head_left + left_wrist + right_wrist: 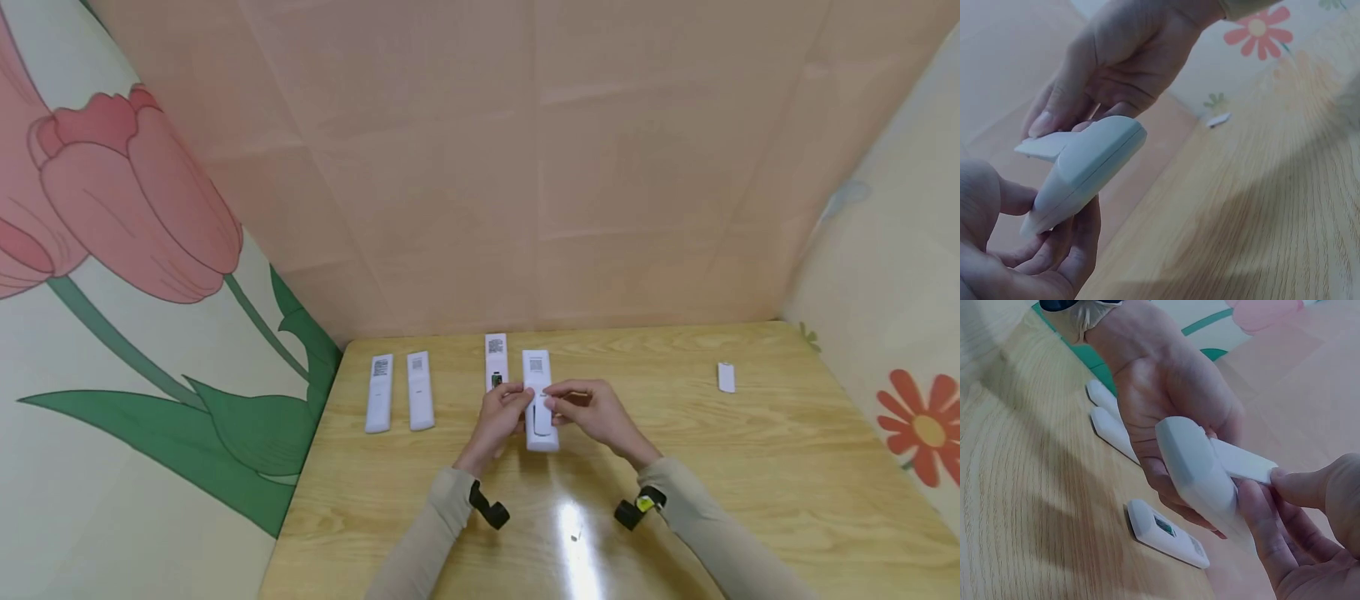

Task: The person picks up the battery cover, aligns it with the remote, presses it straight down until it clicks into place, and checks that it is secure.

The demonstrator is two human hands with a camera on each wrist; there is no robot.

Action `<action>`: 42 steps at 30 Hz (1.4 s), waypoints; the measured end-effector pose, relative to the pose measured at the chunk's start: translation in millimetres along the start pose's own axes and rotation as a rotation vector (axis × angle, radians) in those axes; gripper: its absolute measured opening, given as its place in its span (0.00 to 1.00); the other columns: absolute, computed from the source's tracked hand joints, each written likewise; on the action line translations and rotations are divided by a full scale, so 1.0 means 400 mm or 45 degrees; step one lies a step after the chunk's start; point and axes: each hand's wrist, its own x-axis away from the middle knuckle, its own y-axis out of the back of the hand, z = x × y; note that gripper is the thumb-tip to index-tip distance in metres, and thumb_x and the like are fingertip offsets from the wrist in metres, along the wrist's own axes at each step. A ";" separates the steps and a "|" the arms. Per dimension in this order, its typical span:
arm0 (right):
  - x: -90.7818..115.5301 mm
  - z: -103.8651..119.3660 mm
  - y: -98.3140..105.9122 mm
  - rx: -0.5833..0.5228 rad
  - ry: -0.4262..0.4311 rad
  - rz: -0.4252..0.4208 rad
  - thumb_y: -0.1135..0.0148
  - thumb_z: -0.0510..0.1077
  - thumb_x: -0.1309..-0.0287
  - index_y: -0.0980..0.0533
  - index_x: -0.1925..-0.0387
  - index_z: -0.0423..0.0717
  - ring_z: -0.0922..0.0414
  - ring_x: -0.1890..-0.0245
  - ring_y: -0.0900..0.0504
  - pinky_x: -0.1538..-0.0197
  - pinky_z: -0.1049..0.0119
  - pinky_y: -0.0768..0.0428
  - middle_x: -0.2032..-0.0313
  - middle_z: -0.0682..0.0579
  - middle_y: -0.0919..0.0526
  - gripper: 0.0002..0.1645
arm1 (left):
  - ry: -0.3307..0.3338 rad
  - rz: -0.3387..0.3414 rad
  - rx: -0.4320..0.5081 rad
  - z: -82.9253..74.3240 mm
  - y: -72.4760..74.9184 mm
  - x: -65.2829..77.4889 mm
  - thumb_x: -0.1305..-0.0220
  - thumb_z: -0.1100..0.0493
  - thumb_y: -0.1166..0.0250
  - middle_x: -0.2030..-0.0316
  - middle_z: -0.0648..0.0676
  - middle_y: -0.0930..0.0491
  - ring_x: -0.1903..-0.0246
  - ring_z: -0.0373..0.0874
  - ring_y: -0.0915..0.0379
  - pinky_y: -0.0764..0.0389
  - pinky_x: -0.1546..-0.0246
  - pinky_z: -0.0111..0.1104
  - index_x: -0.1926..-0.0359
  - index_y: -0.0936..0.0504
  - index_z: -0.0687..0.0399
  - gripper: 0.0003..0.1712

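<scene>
A white remote control (536, 375) is raised off the table with its back, which bears a printed label, facing up. My left hand (497, 419) grips it by the side, thumb on one edge and fingers beneath. Between thumb and fingers, my right hand (597, 407) pinches a white battery cover (1244, 461). The cover stands tilted away from the remote's back, one end still against it. What lies in the battery bay under the cover is hidden. Behind my left hand, a second remote (1169, 536) lies on the table with its battery bay uncovered and something dark and green inside.
Two more white remotes, the outer one (380, 393) and the inner one (421, 390), lie back up at the table's left. A loose white battery cover (726, 377) lies far right. The wooden table (810, 475) meets a draped back wall and flowered side walls.
</scene>
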 end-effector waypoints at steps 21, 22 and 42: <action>0.000 -0.008 -0.015 0.198 0.073 -0.063 0.29 0.33 0.33 0.12 0.52 0.34 0.56 0.63 0.10 0.60 0.60 0.09 0.52 0.35 0.10 0.10 | -0.010 -0.022 0.047 0.009 -0.011 -0.006 0.24 0.54 0.32 0.44 0.64 0.13 0.57 0.44 0.13 0.11 0.60 0.37 0.36 0.24 0.67 0.26; 0.000 -0.009 -0.016 0.213 0.088 -0.067 0.29 0.33 0.33 0.12 0.52 0.34 0.56 0.63 0.10 0.61 0.62 0.09 0.52 0.35 0.10 0.10 | -0.011 -0.021 0.053 0.008 -0.011 -0.006 0.25 0.54 0.32 0.45 0.64 0.13 0.57 0.44 0.13 0.11 0.61 0.37 0.36 0.24 0.67 0.26; 0.001 -0.022 -0.022 0.393 0.205 -0.092 0.22 0.38 0.38 0.11 0.50 0.42 0.56 0.63 0.15 0.58 0.68 0.12 0.64 0.49 0.13 0.15 | -0.023 -0.032 0.065 -0.016 -0.005 0.002 0.25 0.54 0.32 0.46 0.63 0.13 0.60 0.43 0.14 0.10 0.59 0.39 0.36 0.23 0.66 0.25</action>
